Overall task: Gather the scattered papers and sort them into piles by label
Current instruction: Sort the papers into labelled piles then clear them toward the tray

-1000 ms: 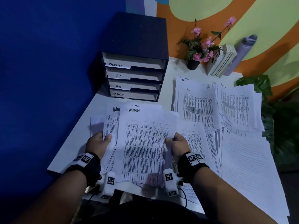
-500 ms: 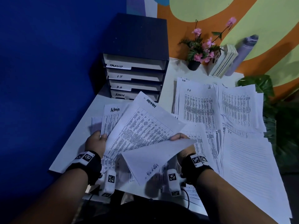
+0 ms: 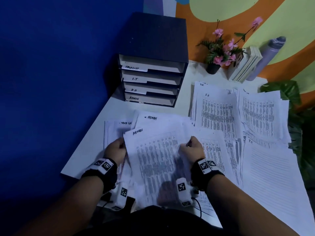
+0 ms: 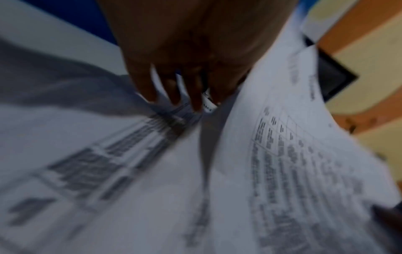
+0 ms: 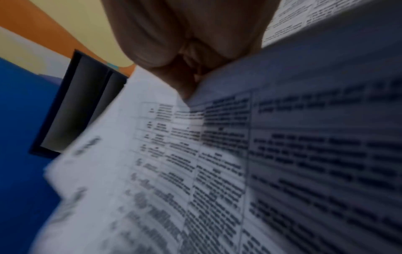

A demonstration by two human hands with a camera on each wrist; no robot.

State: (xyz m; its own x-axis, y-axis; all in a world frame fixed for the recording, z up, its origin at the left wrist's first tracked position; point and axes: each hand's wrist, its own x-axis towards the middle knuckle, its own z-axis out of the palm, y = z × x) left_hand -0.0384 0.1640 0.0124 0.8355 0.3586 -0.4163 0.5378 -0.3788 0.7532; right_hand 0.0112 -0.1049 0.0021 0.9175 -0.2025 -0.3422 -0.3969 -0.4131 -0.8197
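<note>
Head view: two hands work over a white table (image 3: 109,113). The left hand (image 3: 115,150) grips the left edge of the top ADMIN sheet (image 3: 156,160), fingers curled round the paper. The right hand (image 3: 191,149) pinches the same sheet at its right edge, fingers closed on it. This sheet is lifted in front of the person, above other sheets. Two ADMIN labels are legible: one on the held sheet, one on a second ADMIN sheet (image 3: 163,119) just behind it. One TASK LIST sheet (image 3: 114,128) lies to the left, partly covered. To the right lie overlapping stacks: an H.R stack (image 3: 216,113), a further printed stack (image 3: 260,114) whose label cannot be read, and lined sheets (image 3: 271,176) with an I.T mark near their top edge. A dark tray unit (image 3: 153,53) stands at the back with four labelled trays: TASKLIST, I.T, H.R, ADMIN. Beside it stand one flower pot (image 3: 219,53), one set of upright books (image 3: 247,65) and one grey roll (image 3: 269,55). Left wrist view, blurred: left hand (image 4: 191,51) with three fingers (image 4: 174,89) reaching down onto printed sheets (image 4: 108,163); a raised sheet (image 4: 293,154) curves at the right. Right wrist view, blurred: right hand (image 5: 185,37) closed on the sheet edge (image 5: 195,154); the tray unit (image 5: 76,103) shows at the left.
</note>
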